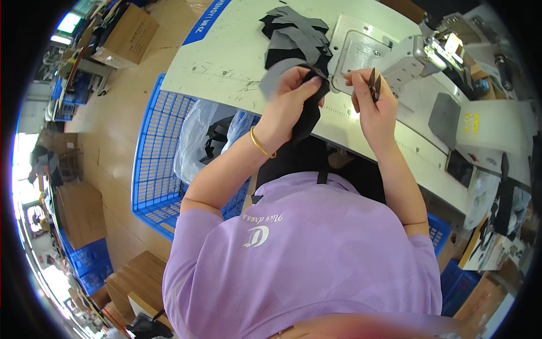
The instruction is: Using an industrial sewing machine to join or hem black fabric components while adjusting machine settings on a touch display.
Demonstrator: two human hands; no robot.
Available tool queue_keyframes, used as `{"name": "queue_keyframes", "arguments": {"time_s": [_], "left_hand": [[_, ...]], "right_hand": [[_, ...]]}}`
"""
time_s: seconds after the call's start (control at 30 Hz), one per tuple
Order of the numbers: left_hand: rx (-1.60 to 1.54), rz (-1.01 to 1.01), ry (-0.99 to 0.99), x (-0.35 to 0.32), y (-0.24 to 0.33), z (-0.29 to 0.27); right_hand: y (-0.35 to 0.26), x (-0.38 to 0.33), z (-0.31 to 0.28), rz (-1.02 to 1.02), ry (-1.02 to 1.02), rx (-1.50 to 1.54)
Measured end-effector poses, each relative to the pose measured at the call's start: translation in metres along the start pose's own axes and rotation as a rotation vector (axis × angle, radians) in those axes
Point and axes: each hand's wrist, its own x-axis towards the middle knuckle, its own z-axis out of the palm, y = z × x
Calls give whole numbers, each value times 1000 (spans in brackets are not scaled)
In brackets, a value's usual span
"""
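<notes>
A person in a lilac shirt sits at a white sewing table [226, 62] that fills the upper half of the frame. Just above centre, the left hand [291, 101], a thin gold bangle [259, 144] on its wrist, is closed around a black fabric piece [309, 116], thumb and fingers pinching its upper end while the rest hangs limp toward the lap. To the right of it, the right hand [375, 104] is curled around small dark thread snips [374, 85], blades pointing up, close to the fabric's top edge but apart from it. The cloth looks light, soft and floppy; it would likely sag wherever unsupported, so gripping near the edge being worked on, as the left hand does, seems soundest. Above the hands lies a loose pile of grey and black cut pieces [296, 34]. A sewing machine [429, 56] stands at upper right. At left of centre, beside the table, a blue plastic crate [152, 169] holds a clear bag [197, 135].
</notes>
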Motion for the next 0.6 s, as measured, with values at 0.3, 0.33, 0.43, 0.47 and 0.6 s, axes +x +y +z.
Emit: {"name": "queue_keyframes", "arguments": {"time_s": [0.3,0.33,0.43,0.47,0.6], "left_hand": [[-82,89,-97,18,-8,26],[-88,89,-117,19,-8,27],[-89,49,-147,20,-7,28],[-83,-9,-179,21,-6,27],[-23,13,-196,27,-11,24]], "right_hand": [[12,-6,-10,-282,-8,-196],[14,-4,-11,-358,-2,-208],[16,-2,-13,-461,32,-307],[16,-2,-13,-437,28,-310],[15,-4,-14,-353,68,-302]]}}
